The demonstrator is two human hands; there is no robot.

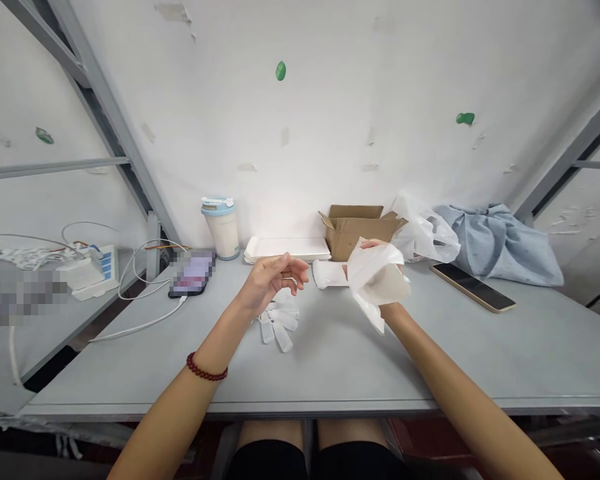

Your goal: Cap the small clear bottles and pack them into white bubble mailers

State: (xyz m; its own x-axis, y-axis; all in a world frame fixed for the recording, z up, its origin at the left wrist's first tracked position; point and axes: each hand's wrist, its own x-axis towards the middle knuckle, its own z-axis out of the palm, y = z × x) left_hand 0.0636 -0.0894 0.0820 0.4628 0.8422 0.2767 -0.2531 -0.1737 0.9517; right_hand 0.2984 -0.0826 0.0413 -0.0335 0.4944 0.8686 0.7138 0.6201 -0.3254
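Note:
My right hand (375, 257) is raised above the grey table (330, 360) and grips a crumpled white plastic bag (377, 277) that hangs down over my wrist. My left hand (275, 280) hovers to the left of it, palm up, fingers loosely curled and apart, holding nothing. Just beneath the left hand lies a small heap of white plastic pieces (280, 320). A white cylindrical item (327, 275) lies on the table between my hands, a little farther back.
Along the wall stand a lidded cup (221, 227), a stack of white trays (287, 249), an open cardboard box (357, 230), a white plastic bag (425, 233) and blue cloth (500, 243). One phone (473, 287) lies right, another charging phone (193, 275) left with cables.

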